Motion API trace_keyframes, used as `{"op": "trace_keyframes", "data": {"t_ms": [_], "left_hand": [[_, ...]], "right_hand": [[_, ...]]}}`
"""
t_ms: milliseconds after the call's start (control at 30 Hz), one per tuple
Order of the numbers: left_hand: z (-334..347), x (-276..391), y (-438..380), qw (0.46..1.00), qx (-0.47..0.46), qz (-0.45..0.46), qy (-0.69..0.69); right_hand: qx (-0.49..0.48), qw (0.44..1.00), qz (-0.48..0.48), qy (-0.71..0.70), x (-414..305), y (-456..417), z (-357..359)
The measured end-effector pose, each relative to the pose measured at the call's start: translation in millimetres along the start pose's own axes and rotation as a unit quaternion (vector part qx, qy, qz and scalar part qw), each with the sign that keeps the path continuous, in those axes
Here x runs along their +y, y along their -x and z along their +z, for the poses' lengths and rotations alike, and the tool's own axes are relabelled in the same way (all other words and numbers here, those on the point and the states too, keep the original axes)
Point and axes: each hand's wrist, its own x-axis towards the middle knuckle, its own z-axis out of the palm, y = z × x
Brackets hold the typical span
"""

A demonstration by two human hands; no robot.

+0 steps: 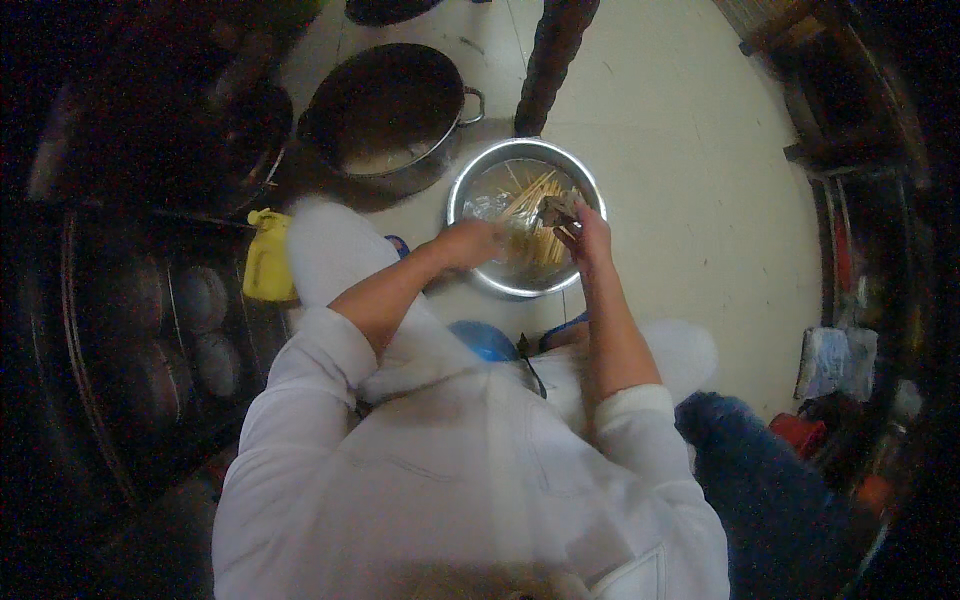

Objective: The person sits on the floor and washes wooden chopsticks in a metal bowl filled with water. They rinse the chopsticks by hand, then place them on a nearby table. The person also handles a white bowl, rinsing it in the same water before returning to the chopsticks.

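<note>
A round metal basin (590,169) stands on the floor between my knees, with liquid in its bottom. Many thin wooden sticks (551,240) lie in it, fanned out beside something clear and shiny, perhaps plastic film (487,204). My right hand (589,231), over the basin's right side, grips a crumpled grey-brown piece (559,210) whose material I cannot tell. Above the left rim, my left hand (476,244) is blurred; its fingers are hard to make out, and so is whether they hold anything.
Left of the basin stands a large dark pot (390,112) with a loop handle. A yellow plastic jug (268,259) is by my left knee. Something round and blue (484,341) sits below the basin. A dark rack (150,337) lines the left; a dustpan-like object (836,362) stands right.
</note>
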Motion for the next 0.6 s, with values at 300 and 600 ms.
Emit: {"op": "trace_keyframes", "data": {"t_ms": [300,600], "left_hand": [[8,9,-2,0.997,0.021,-0.018,-0.068],[32,-9,-10,0.994,-0.006,-0.06,-0.092]], "right_hand": [[0.001,0.997,-0.075,0.018,26,-27,-22],[0.109,0.915,-0.253,0.296,67,-61,-39]]}}
